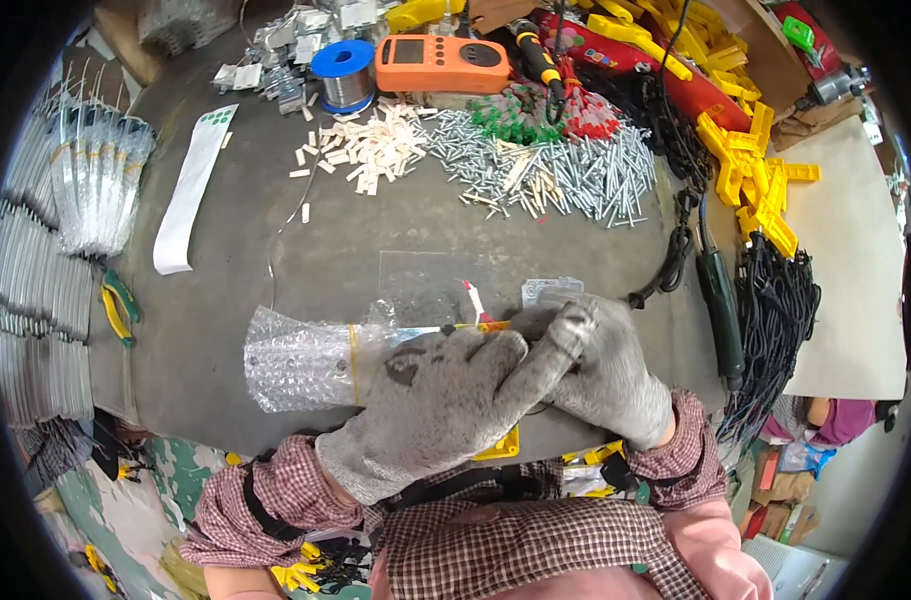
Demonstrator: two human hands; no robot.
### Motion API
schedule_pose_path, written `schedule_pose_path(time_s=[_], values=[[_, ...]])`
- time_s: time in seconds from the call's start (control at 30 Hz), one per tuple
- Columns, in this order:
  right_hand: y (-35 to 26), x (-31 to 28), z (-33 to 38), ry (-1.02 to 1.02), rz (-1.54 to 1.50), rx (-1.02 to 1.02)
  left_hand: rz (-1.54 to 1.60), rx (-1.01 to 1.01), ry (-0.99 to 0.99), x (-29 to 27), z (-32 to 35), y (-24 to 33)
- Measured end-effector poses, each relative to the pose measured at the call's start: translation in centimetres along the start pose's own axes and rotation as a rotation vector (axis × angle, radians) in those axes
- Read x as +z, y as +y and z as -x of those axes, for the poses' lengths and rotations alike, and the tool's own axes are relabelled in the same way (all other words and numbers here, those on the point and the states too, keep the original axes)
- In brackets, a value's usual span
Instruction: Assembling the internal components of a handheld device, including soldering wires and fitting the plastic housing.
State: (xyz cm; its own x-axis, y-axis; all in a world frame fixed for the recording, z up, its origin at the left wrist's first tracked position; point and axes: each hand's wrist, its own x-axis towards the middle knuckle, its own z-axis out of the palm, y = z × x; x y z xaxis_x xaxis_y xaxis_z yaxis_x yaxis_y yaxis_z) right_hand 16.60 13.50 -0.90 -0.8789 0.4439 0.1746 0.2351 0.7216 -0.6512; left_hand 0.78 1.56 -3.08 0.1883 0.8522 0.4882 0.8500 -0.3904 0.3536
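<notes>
My left hand (440, 395), in a grey glove, lies over the right part of a bubble-wrapped bundle (300, 360) with a yellow band round it. Its fingers are closed and meet my right hand (605, 365), also gloved and closed. What the fingers pinch between them is hidden. Just beyond the hands, a red and white wire end (473, 300) sticks up. A small clear plastic piece (552, 288) lies past the right fingers. Below the left hand, part of a yellow plastic piece (500, 445) shows at the table edge.
White small blocks (375, 150), screws (595, 180), an orange meter (442, 64) and a solder spool (345, 75) lie at the back. Yellow plastic parts (745, 170) and black cables (775, 320) are at right. Green-yellow pliers (120, 305) and stacked bubble-wrapped pieces (40, 260) lie left.
</notes>
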Motion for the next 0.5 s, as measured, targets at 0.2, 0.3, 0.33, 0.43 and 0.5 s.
schedule_pose_path(time_s=[0.2, 0.3, 0.33, 0.43, 0.5], values=[[0.8, -0.6, -0.5, -0.235, -0.33, 0.223, 0.546, -0.334, 0.037, 0.4, 0.3, -0.8], [-0.3, -0.6, -0.2, -0.035, 0.212, -0.12, 0.896, -0.648, -0.026, -0.5, -0.1, -1.8], [0.1, -1.1, 0.4, -0.152, 0.289, -0.143, 0.969, -0.645, -0.077, -0.4, -0.1, -2.3], [0.6, -1.3, 0.3, -0.153, 0.216, -0.133, 1.023, -0.678, -0.129, -0.2, 0.4, -2.2], [1.8, -0.4, 0.0, -0.107, 0.035, -0.05, 0.531, -0.436, -0.093, -0.1, 0.4, -2.0]])
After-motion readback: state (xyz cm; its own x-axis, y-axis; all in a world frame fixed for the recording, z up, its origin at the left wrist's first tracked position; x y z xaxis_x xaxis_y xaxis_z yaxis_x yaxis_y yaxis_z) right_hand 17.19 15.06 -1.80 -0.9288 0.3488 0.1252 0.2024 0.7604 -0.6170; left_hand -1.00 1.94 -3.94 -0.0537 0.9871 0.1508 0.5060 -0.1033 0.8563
